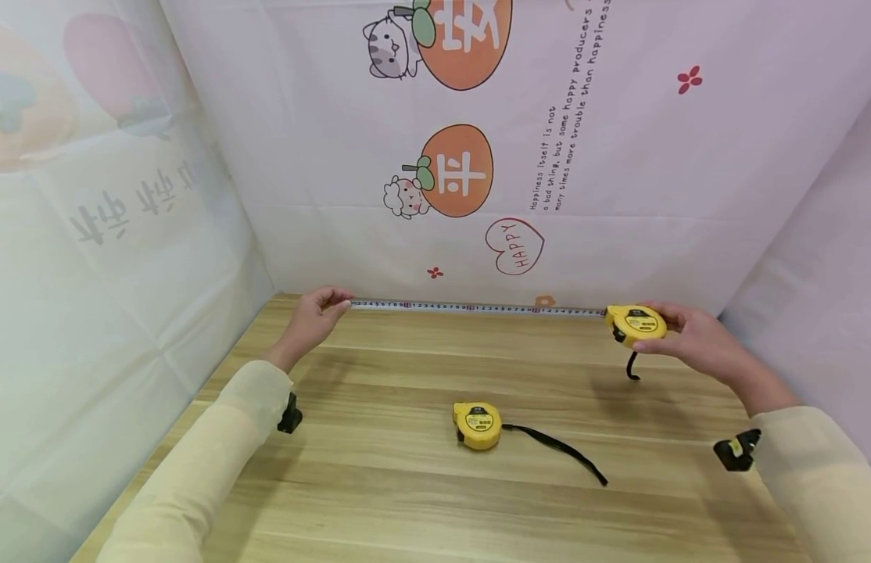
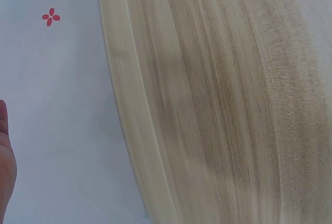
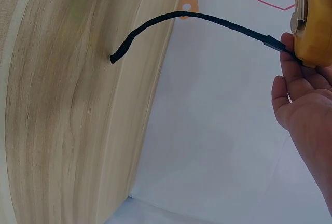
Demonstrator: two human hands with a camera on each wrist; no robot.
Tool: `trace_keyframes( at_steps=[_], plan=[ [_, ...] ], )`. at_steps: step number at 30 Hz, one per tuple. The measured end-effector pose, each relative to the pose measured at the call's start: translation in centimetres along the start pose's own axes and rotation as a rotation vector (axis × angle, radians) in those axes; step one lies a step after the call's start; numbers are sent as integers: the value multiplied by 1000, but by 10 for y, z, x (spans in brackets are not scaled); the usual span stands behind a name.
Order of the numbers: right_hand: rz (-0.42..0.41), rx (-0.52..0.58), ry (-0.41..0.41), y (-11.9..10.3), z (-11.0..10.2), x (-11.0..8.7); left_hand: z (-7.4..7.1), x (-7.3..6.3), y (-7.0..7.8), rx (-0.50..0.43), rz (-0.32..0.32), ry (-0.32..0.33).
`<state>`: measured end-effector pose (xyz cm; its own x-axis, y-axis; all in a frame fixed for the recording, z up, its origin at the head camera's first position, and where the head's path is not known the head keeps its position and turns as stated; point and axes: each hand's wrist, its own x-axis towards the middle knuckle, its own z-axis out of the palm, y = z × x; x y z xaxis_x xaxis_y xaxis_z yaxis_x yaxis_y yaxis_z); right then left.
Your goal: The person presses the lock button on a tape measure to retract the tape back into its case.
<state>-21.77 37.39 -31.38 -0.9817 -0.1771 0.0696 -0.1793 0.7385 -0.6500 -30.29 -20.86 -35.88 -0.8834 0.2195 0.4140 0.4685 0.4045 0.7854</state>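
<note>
Left fingers (image 1: 331,295) pinch the silver tape (image 1: 439,306), hiding its tip.

Wall cloth (image 1: 639,164) reads "HAPPY"; tape blade (image 1: 442,307) bears numbers.

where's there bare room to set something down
Bare: light wood-grain tabletop between the cream fabric left sleeve and the resting yellow plastic tape measure. Crowded: right of that, by its black cord; along the back, by the left hand, long white measuring tape and right hand.

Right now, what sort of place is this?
Probably a little work booth: a table with a printed sheet behind it, one tape pulled out, and a second tape lying there.
</note>
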Motion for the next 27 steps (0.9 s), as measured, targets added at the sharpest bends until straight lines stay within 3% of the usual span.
trace_keyframes(
  at_steps=[15,22,25,27],
  plan=[
    [20,-49,0,0,2,-1,1,-1,-3,3,16,6],
    [27,-64,-7,0,3,1,2,0,-2,11,-10,2],
    [25,-59,-5,-1,4,1,3,0,1,14,-21,-2],
    [24,-53,0,-1,4,2,3,-3,10,20,-18,-5]
  ],
)
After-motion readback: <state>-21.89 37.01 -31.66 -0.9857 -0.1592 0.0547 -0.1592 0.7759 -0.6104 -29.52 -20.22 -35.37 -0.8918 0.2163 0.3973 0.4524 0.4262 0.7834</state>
